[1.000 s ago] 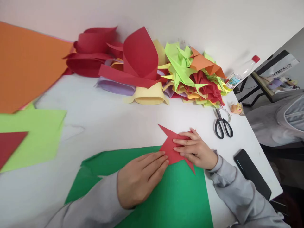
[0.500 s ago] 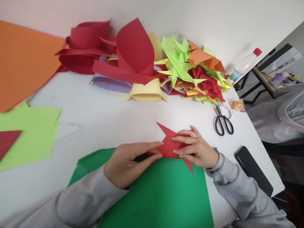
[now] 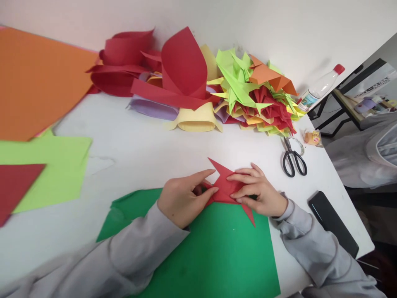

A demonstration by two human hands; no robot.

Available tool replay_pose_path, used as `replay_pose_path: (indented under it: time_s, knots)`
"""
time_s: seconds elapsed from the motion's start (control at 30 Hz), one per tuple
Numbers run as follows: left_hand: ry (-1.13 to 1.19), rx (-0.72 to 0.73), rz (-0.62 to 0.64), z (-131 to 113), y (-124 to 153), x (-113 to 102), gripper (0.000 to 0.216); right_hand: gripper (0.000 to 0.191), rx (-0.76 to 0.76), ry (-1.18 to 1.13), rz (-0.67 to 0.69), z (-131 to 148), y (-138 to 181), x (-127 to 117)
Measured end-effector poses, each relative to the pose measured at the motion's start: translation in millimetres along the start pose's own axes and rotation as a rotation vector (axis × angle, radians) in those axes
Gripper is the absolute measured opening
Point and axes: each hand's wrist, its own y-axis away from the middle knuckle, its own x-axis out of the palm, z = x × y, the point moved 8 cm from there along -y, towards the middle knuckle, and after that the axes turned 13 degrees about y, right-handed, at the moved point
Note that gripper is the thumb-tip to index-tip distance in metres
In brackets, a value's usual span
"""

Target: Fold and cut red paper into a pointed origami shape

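A folded red paper (image 3: 221,187) with pointed corners lies at the upper edge of a green sheet (image 3: 217,252). My left hand (image 3: 181,200) pinches its left side, thumb on top and the other fingers partly hidden behind the paper. From the right, my right hand (image 3: 262,192) grips the same piece, its fingertips on the upper face and its thumb near the lower edge. One long red point sticks out at the upper left, and another pokes out below my right hand.
Black-handled scissors (image 3: 293,157) lie beside a tape roll (image 3: 297,145) and a small wrapped packet (image 3: 313,138). A black phone (image 3: 333,223) rests near the right edge. Folded papers (image 3: 245,89) and a plastic bottle (image 3: 319,89) line the wall. Orange sheets (image 3: 40,82) lie left.
My left hand has shifted its hold on the red paper, its index finger now lifted and its thumb still on the paper. The view has moved slightly left.
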Motion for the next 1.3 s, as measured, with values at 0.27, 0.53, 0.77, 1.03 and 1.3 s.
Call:
replay_pose_path:
  time_s: [0.27,0.53,0.77,1.03,1.3]
  knots:
    - [-0.164,0.268,-0.006,-13.2,9.5,3.1,0.026,0.013,-0.007,-0.006,-0.011,1.0,-0.8,-1.0]
    - [-0.354,0.737,-0.002,-56.5,33.5,9.0,0.025,0.010,0.017,-0.011,-0.004,1.2,-1.0,-0.8]
    - [-0.380,0.900,0.328,-63.1,55.3,35.0,0.031,0.011,0.015,-0.006,0.023,-2.3,-1.2,1.5]
    - [-0.631,0.882,0.344,-58.2,65.9,45.0,0.035,0.014,0.057,-0.047,0.070,-3.8,-2.5,1.2]
    - [-0.578,0.871,0.352,-60.0,67.6,47.3,0.033,0.013,0.185,-0.145,0.111,-8.0,-7.6,2.9]
